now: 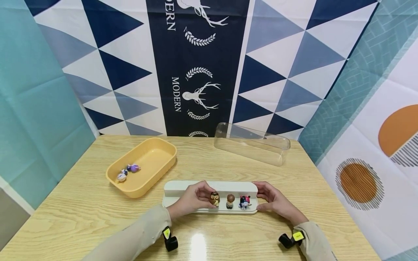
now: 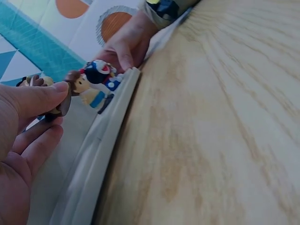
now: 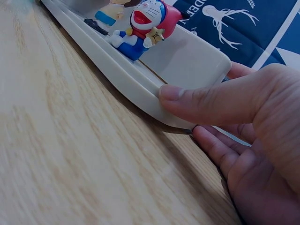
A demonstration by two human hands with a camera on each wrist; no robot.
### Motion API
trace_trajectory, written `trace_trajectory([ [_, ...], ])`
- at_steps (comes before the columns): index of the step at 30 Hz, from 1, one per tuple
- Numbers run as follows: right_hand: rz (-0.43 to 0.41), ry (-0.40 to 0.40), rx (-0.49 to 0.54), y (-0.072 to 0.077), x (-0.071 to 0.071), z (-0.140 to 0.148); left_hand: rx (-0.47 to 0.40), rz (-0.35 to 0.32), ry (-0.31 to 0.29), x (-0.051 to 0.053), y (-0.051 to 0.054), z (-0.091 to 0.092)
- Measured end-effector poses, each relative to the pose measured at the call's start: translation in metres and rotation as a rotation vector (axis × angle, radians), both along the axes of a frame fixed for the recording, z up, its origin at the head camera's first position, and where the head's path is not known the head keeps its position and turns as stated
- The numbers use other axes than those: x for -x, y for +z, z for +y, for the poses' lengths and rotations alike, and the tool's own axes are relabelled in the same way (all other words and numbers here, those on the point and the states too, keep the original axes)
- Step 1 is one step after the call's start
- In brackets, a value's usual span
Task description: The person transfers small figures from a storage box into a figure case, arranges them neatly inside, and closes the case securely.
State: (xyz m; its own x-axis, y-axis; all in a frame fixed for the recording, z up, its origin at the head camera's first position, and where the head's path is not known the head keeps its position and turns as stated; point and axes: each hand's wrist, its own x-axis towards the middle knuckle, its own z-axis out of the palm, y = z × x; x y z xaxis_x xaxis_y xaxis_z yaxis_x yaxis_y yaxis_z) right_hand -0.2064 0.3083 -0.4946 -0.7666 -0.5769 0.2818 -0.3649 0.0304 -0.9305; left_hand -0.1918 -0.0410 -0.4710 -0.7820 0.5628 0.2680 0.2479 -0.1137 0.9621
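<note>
A white stepped display base [image 1: 183, 186] lies lengthwise on the table. My left hand [image 1: 195, 197] pinches a brown owl figurine [image 1: 214, 199] between thumb and fingers over the base's lower ledge; whether the owl touches the ledge I cannot tell. Just right of it stands a small brown-haired figurine [image 1: 230, 201]. Beyond that sits a blue-and-white cat figurine [image 3: 146, 18] with a red hood, holding a yellow star. My right hand [image 1: 277, 203] grips the base's right end, thumb on the front rim, other fingers behind and beside the end.
At the left stands a yellow tray [image 1: 153, 154] with small purple and white figurines [image 1: 127, 172] inside. A clear plastic cover [image 1: 251, 145] lies at the back right, near the patterned cloth wall [image 1: 274, 69]. The wooden table [image 1: 81, 217] extends around the base.
</note>
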Motion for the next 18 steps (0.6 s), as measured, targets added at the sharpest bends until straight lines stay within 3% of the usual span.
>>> trace_trajectory([
  [11,0.013,0.013,0.008,-0.002,0.002,0.000,0.024,0.029,0.011,0.001,-0.010,0.008],
  [18,0.008,0.005,-0.003,-0.003,0.001,0.001,0.099,0.134,0.029,0.000,-0.015,0.010],
])
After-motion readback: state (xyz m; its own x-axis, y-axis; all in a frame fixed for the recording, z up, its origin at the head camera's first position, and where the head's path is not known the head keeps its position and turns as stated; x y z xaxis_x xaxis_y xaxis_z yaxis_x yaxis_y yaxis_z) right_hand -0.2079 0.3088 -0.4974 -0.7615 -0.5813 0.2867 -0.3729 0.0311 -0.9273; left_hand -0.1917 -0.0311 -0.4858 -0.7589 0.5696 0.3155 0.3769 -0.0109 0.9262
